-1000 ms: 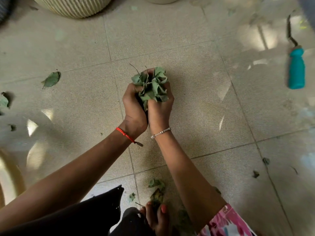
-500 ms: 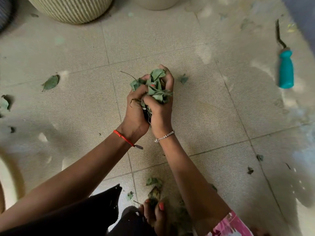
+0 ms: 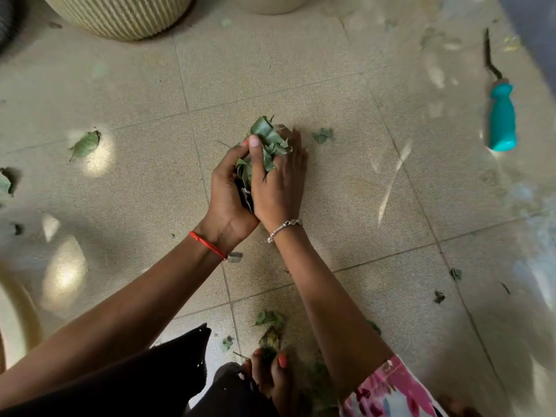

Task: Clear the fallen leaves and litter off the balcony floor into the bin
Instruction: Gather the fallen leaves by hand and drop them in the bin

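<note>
A wad of green leaves (image 3: 267, 142) sits squeezed between both my hands above the tiled floor. My left hand (image 3: 227, 188) cups it from the left with fingers curled round it. My right hand (image 3: 281, 182) wraps it from the right, thumb pressed over the top. One small leaf (image 3: 323, 135) lies on the floor just right of the hands. More loose leaves lie at the left (image 3: 85, 144), at the left edge (image 3: 7, 182) and by my foot (image 3: 269, 322). No bin can be identified.
A ribbed cream planter (image 3: 120, 13) and a second pot (image 3: 270, 3) stand at the top. A teal-handled hand tool (image 3: 501, 118) lies at the right. Small leaf scraps (image 3: 455, 273) dot the lower right tiles. My bare foot (image 3: 270, 374) is at the bottom.
Both hands lowered the wad toward the floor and closed tighter on it. A small leaf dropped out and now lies right of the hands.
</note>
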Demonstrator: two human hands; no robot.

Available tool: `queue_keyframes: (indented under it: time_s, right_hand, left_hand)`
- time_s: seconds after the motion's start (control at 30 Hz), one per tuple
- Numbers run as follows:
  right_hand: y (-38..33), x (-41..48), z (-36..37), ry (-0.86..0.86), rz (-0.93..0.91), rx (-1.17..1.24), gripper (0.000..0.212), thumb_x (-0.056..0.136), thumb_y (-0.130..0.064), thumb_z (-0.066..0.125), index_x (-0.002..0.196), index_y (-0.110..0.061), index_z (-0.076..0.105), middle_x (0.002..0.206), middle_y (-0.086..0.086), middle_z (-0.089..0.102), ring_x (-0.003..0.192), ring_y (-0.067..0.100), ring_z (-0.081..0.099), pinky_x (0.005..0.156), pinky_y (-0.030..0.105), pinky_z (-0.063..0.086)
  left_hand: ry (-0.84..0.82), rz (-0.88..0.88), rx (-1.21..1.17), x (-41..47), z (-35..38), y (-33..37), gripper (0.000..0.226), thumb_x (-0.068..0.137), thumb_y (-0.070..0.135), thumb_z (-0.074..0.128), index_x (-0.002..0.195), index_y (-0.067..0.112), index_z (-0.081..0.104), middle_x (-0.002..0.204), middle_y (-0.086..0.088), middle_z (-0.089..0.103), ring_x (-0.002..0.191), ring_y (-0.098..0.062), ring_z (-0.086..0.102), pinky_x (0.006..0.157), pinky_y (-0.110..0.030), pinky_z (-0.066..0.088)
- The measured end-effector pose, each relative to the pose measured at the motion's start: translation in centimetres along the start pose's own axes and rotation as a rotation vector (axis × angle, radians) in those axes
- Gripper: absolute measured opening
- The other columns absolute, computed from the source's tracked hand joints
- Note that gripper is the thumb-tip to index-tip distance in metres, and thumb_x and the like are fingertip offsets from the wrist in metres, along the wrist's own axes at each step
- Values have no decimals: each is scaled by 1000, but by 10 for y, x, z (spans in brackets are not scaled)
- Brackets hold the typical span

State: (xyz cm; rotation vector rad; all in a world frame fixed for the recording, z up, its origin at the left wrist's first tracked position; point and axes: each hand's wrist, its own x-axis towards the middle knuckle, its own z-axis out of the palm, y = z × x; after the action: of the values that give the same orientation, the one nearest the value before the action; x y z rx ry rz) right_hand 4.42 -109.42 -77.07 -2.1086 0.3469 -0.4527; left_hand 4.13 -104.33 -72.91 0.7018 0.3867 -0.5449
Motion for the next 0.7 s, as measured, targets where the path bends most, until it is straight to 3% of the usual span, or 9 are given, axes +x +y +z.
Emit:
queue_keyframes:
  time_s: [0.1,0.17,0.27,0.3,0.4,0.53,0.57,0.7]
  right_hand:
    - [2,1,-7,-28,5,-33,72,85,-56,35,134,-4,41,141,15,42,139,29,28,112,45,28]
    - [3,3,-11,19,-2,29,74,82,-54,48,136,-5,36,140,16,39,134,26,35,104,41,39]
    - [0,4,-14,41,35,255,84,73,-37,75,136,-2,32,134,14,38,117,6,37,93,6,37]
    - [0,3,-15,24,50,333,87,69,-32,79,135,-2,31,132,13,38,115,6,38,91,3,34]
    - [-4,0,-21,25,56,499,80,68,-30,79,130,-3,37,125,11,43,116,17,44,94,11,38]
    - [-12,-2,-23,65,-66,420,38,90,-25,44,114,1,59,120,16,54,116,20,50,96,12,37]
    - [-11,-4,-22,34,-89,367,38,92,-24,39,113,0,62,122,17,55,119,22,49,98,16,39]
    - [-2,-8,-15,-41,-191,19,42,94,-28,34,121,-11,61,136,10,51,134,28,38,105,49,33]
  left_hand:
    - [16,-27,-23,1,-4,-2,40,93,32,42,121,9,57,123,-6,61,116,-18,57,106,-29,40]
    - [14,-28,-47,2,-5,-3,39,93,33,41,117,8,59,115,-6,64,108,-17,61,99,-28,45]
    - [24,-20,-94,4,-4,-5,39,93,33,39,106,6,63,102,-7,69,96,-18,66,92,-28,50]
    - [31,-14,-105,5,-4,-5,40,94,33,37,107,5,62,103,-8,68,98,-18,65,93,-29,49]
    - [59,-14,-106,6,0,-5,40,96,31,34,105,4,62,103,-8,65,101,-19,62,93,-29,49]
    - [68,11,-107,9,-3,-3,43,93,26,37,71,7,70,71,-3,68,65,-13,66,65,-18,54]
    - [67,23,-120,11,-5,-3,41,93,27,37,74,8,68,71,-3,67,66,-12,66,66,-18,54]
    - [53,5,-121,12,-9,-2,34,91,31,37,98,8,61,93,-4,68,90,-15,65,90,-24,50]
